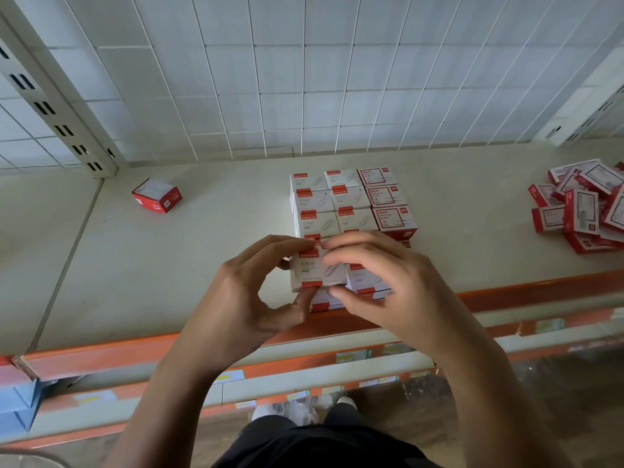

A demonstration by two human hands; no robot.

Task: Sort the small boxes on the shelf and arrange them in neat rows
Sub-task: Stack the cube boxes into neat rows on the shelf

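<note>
L grip [248,298] & R grip [391,282] both pinch one white box [312,270], thumbs at near edge, fingers at far edge, at front end of stacked rows [351,204], mid shelf [202,265]. Loose pile [580,211] far right.

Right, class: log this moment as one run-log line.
left hand: pinches white box | right hand: pinches same box | neat rows: behind it | loose pile: right | stray box: left
</note>
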